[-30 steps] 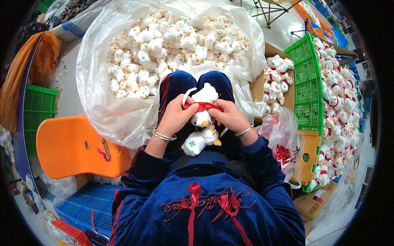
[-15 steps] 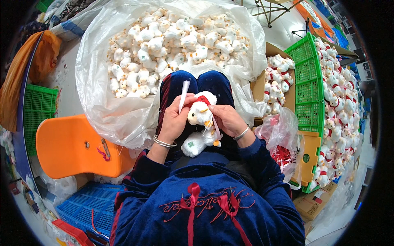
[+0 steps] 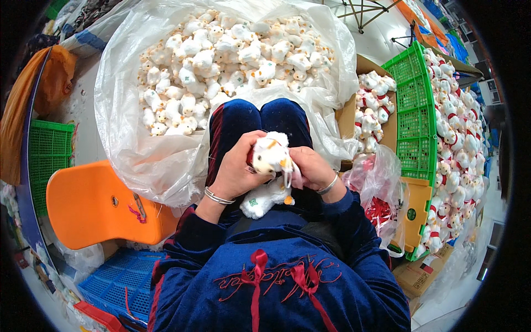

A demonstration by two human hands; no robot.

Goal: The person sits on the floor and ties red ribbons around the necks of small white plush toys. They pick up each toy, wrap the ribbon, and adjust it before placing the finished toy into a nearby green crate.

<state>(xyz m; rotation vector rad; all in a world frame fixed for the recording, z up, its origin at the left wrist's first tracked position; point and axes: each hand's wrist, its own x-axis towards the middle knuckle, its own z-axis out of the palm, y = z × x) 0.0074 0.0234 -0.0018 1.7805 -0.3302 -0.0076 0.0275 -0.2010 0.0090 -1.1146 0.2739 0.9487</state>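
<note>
A small white plush toy [image 3: 272, 150] with a dark eye, orange bits and a trace of red at its neck is held above my lap. My left hand [image 3: 239, 169] is closed round its side. At its other side my right hand [image 3: 313, 170] is closed, fingertips against a pale, thin strip [image 3: 288, 175] hanging by the toy; the exact grip is partly hidden. Below, on my lap, rests another white plush [image 3: 260, 203] with a green patch and an orange tip.
Ahead, a big translucent plastic sheet [image 3: 124, 110] bears a heap of white plush toys [image 3: 221, 61]. To the right stand a cardboard box [image 3: 347, 115] of red-scarfed toys, a green crate [image 3: 409, 110] and a plastic bag [image 3: 381, 171] with red pieces. Leftward are an orange chair [image 3: 83, 202] and a blue crate [image 3: 119, 282].
The held toy has turned, with its head now upward and its red neck band mostly hidden. The white strip that stuck up from my left hand no longer shows there.
</note>
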